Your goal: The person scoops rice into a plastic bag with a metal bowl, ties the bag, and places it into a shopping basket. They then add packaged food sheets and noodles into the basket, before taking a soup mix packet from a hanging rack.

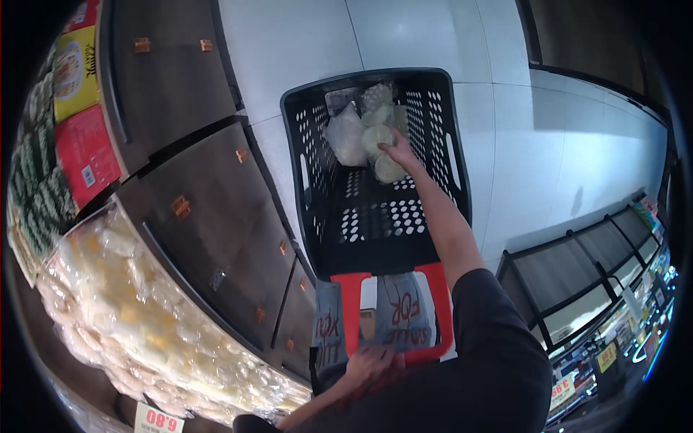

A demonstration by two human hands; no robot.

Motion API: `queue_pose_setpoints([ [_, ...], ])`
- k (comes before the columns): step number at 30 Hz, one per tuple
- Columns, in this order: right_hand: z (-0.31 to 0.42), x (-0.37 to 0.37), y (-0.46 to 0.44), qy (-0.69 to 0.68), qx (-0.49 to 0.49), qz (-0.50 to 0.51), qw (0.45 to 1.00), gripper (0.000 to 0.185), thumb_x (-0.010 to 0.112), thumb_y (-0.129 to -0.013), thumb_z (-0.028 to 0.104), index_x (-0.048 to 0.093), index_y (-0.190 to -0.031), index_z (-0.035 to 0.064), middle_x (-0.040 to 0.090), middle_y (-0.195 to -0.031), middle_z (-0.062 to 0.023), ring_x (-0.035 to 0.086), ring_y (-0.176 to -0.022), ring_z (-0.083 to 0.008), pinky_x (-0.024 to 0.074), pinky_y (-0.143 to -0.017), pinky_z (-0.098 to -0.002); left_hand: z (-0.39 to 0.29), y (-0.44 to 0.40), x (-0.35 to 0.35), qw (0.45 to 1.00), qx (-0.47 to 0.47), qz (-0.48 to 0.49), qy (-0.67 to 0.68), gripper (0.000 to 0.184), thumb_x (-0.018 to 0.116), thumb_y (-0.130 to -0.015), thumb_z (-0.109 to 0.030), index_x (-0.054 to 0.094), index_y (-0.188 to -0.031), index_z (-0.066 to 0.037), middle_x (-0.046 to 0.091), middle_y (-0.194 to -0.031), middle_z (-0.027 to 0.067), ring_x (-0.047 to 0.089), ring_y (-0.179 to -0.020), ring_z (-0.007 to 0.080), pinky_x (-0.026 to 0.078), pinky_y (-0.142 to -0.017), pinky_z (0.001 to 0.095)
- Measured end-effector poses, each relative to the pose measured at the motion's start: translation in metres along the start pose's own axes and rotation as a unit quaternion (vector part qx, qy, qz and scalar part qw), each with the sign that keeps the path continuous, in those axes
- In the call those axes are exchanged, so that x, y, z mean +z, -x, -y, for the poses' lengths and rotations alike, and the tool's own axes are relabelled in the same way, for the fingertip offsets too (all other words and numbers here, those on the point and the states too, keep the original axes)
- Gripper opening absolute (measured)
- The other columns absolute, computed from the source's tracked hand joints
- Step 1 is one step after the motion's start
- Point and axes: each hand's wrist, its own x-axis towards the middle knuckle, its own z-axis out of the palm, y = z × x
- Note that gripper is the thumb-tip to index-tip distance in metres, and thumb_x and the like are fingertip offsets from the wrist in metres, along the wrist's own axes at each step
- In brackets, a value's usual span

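My right hand (398, 151) reaches into a black plastic shopping basket (368, 261), its fingers closed on a pale, round, wrapped item (377, 138). Another pale round item (388, 169) lies just below that one. A white plastic bag (348, 137) with something in it rests to the left, and more clear packages (377, 97) lie at the basket's far end. My left hand (372, 363) is wrapped round the red handle (426, 355) at the near side.
Packaged pale goods (144, 310) fill a display at the left, above brown cabinets (209, 231). Red and yellow packs (76, 72) stand at the upper left. A black-framed shelf unit (577, 274) stands at the right. Grey printed fabric (406, 310) shows beneath the handle.
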Motion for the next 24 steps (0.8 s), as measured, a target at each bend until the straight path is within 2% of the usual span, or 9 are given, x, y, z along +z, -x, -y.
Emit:
queue_pose_setpoints([
  [2, -0.015, 0.005, -0.019, -0.147, 0.028, 0.051, 0.987, 0.075, 0.074, -0.084, 0.010, 0.041, -0.151, 0.0140, 0.056, -0.140, -0.0136, 0.055, -0.127, -0.0252, 0.0437, -0.106, -0.0358, 0.007, 0.006, 0.007, 1.000, 0.018, 0.016, -0.012, 0.017, 0.064, -0.086, -0.026, 0.059, -0.075, -0.013, 0.054, -0.064, -0.0003, 0.060, -0.060, 0.0175, 0.046, -0.056, 0.0315],
  [6, -0.060, 0.018, -0.051, -0.188, 0.072, 0.040, 0.979, 0.072, 0.074, -0.085, 0.009, 0.043, -0.150, 0.0114, 0.055, -0.142, -0.0140, 0.055, -0.127, -0.0252, 0.0435, -0.107, -0.0362, 0.022, 0.015, 0.015, 0.996, 0.070, 0.026, -0.051, 0.016, 0.064, -0.085, -0.026, 0.055, -0.076, -0.018, 0.040, -0.060, -0.0026, 0.052, -0.053, 0.0138, 0.042, -0.051, 0.0314],
  [11, -0.139, 0.052, -0.086, 0.038, 0.167, -0.103, 0.980, 0.067, 0.072, -0.088, 0.022, 0.044, -0.143, -0.0034, 0.054, -0.140, -0.0243, 0.055, -0.128, -0.0339, 0.0436, -0.108, -0.0404, 0.027, 0.022, 0.019, 0.996, 0.060, 0.060, -0.026, 0.017, 0.064, -0.086, -0.026, 0.055, -0.075, -0.017, 0.042, -0.060, -0.0024, 0.053, -0.052, 0.0148, 0.042, -0.050, 0.0324],
  [15, -0.137, 0.057, -0.069, 0.194, 0.154, -0.203, 0.947, 0.066, 0.068, -0.088, 0.030, 0.046, -0.138, -0.0063, 0.053, -0.138, -0.0292, 0.055, -0.126, -0.0404, 0.0431, -0.108, -0.0433, 0.031, 0.026, 0.018, 0.995, 0.055, 0.083, -0.006, 0.018, 0.064, -0.086, -0.026, 0.056, -0.073, -0.017, 0.044, -0.059, -0.0021, 0.053, -0.051, 0.0158, 0.042, -0.049, 0.0333],
  [17, -0.110, 0.042, -0.034, 0.284, 0.145, -0.090, 0.944, 0.063, 0.065, -0.086, 0.032, 0.050, -0.133, -0.0059, 0.053, -0.136, -0.0293, 0.055, -0.124, -0.0430, 0.0446, -0.106, -0.0451, 0.033, 0.027, 0.016, 0.994, 0.059, 0.088, 0.002, 0.018, 0.064, -0.086, -0.025, 0.056, -0.073, -0.017, 0.045, -0.058, -0.0020, 0.053, -0.050, 0.0163, 0.042, -0.048, 0.0338],
  [19, -0.089, 0.030, 0.008, 0.254, 0.122, -0.052, 0.958, 0.057, 0.066, -0.084, 0.029, 0.054, -0.129, -0.0020, 0.057, -0.133, -0.0268, 0.056, -0.123, -0.0416, 0.0462, -0.105, -0.0460, 0.035, 0.027, 0.014, 0.994, 0.071, 0.086, 0.003, 0.019, 0.064, -0.087, -0.025, 0.056, -0.072, -0.016, 0.046, -0.058, -0.0019, 0.054, -0.049, 0.0169, 0.042, -0.048, 0.0342],
  [21, -0.058, 0.002, 0.054, 0.260, 0.122, 0.101, 0.953, 0.052, 0.066, -0.082, 0.025, 0.061, -0.131, 0.0101, 0.063, -0.128, -0.0218, 0.061, -0.119, -0.0357, 0.0492, -0.102, -0.0437, 0.019, 0.006, -0.009, 0.996, 0.061, 0.059, -0.012, 0.021, 0.063, -0.087, -0.025, 0.058, -0.070, -0.015, 0.050, -0.056, 0.0000, 0.055, -0.047, 0.0201, 0.044, -0.047, 0.0368],
  [23, -0.048, -0.018, 0.095, 0.194, 0.104, 0.145, 0.965, 0.046, 0.068, -0.080, 0.026, 0.067, -0.124, 0.0100, 0.067, -0.123, -0.0194, 0.063, -0.117, -0.0341, 0.0500, -0.101, -0.0417, 0.001, -0.024, -0.038, 0.998, 0.032, 0.046, -0.039, 0.026, 0.060, -0.089, -0.027, 0.062, -0.068, -0.012, 0.058, -0.057, 0.0052, 0.059, -0.049, 0.0263, 0.048, -0.048, 0.0416],
  [24, -0.029, -0.026, 0.123, 0.162, 0.135, 0.092, 0.973, 0.040, 0.070, -0.079, 0.026, 0.072, -0.114, 0.0086, 0.070, -0.119, -0.0168, 0.066, -0.114, -0.0313, 0.0502, -0.100, -0.0405, 0.002, -0.028, -0.048, 0.996, 0.023, 0.060, -0.055, 0.029, 0.059, -0.090, -0.029, 0.066, -0.069, -0.010, 0.061, -0.059, 0.0085, 0.061, -0.051, 0.0295, 0.050, -0.050, 0.0441],
])
